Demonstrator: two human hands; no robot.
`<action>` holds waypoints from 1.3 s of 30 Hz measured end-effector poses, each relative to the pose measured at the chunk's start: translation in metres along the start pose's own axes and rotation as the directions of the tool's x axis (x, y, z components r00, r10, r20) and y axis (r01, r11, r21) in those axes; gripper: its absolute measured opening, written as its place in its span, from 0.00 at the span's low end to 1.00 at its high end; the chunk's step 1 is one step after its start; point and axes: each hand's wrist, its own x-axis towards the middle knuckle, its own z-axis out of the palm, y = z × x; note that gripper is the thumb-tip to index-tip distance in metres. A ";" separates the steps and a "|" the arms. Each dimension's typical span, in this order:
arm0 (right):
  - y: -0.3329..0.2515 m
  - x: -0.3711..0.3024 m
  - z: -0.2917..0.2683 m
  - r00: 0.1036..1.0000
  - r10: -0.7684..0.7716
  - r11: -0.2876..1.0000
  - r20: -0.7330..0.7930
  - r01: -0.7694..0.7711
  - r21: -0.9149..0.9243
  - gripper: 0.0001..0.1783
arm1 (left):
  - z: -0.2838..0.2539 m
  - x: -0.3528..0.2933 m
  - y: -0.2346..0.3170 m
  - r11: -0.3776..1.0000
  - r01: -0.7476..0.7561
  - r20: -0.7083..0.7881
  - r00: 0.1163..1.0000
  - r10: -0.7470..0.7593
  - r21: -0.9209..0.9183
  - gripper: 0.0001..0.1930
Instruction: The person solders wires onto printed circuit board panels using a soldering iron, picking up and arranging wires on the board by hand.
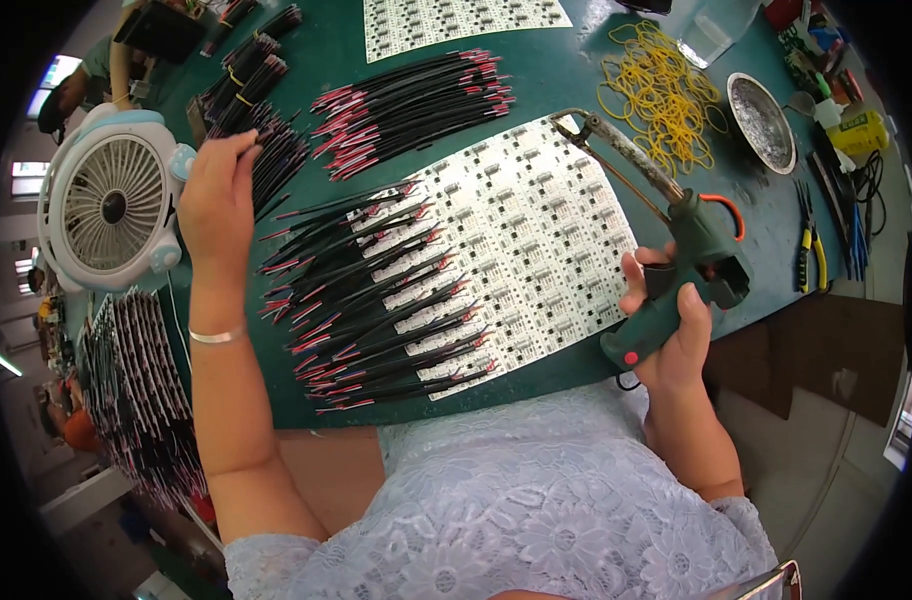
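My right hand (684, 345) is wrapped round the grip of a dark green soldering gun (701, 235). Its metal barrel points up and left, the tip over the top edge of a white circuit board panel (536, 235). Along the panel's left side lie rows of black cables (376, 300) with red and white wire ends, their right ends at the boards. My left hand (216, 195) is raised at the left beside a pile of black cables (276, 160). Its thumb and fingers are pinched together; what they hold, if anything, cannot be made out.
A white and blue fan (116, 200) stands at the left. Loose cables (416, 110) and another board panel (466, 20) lie farther back. Yellow rubber bands (661, 95), a metal bowl (761, 122) and yellow-handled pliers (812, 240) are at the right. Wired boards (141, 390) hang lower left.
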 end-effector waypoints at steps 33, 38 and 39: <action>-0.047 -0.105 -0.038 0.900 0.264 0.620 0.348 0.118 -0.776 0.09 | -0.029 -0.096 0.190 0.906 0.073 0.411 0.904 0.117 -0.417 0.14; -0.044 -0.105 -0.034 0.890 0.153 0.446 0.430 0.326 -0.833 0.09 | -0.028 -0.096 0.191 0.885 0.098 0.413 0.903 0.113 -0.456 0.14; -0.044 -0.105 -0.033 0.899 0.171 0.470 0.403 0.285 -0.836 0.09 | -0.028 -0.097 0.191 0.885 0.096 0.412 0.904 0.115 -0.456 0.14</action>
